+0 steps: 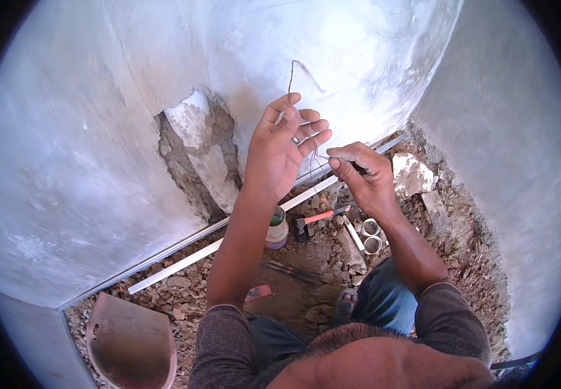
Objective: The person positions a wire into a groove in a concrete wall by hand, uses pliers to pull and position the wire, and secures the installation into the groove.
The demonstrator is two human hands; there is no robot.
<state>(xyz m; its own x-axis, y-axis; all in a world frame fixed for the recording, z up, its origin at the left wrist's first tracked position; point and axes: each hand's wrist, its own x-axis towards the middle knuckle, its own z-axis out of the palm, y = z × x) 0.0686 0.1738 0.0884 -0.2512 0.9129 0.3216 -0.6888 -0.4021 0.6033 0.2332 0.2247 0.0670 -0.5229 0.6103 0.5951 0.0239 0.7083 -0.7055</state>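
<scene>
A thin, bent wire (291, 79) is held up in front of the pale wall. My left hand (274, 146), with a ring on one finger, pinches it between thumb and forefinger; the other fingers are partly curled. Above that pinch the wire rises and bends over to the right. Lower down, thin strands hang by the left fingers and run toward my right hand (366, 175). Its thumb and forefinger are closed on a strand just right of the left hand. Whether all the strands belong to one wire is hard to tell.
Below lie a hammer (319, 218) with an orange handle, a white tube-like tool (353, 233), two white rings (372, 244) and a jar (276, 235). A white bar (177, 266) runs along the broken wall (67, 194). Rubble (455, 259) and a curved trough (131, 340) flank me.
</scene>
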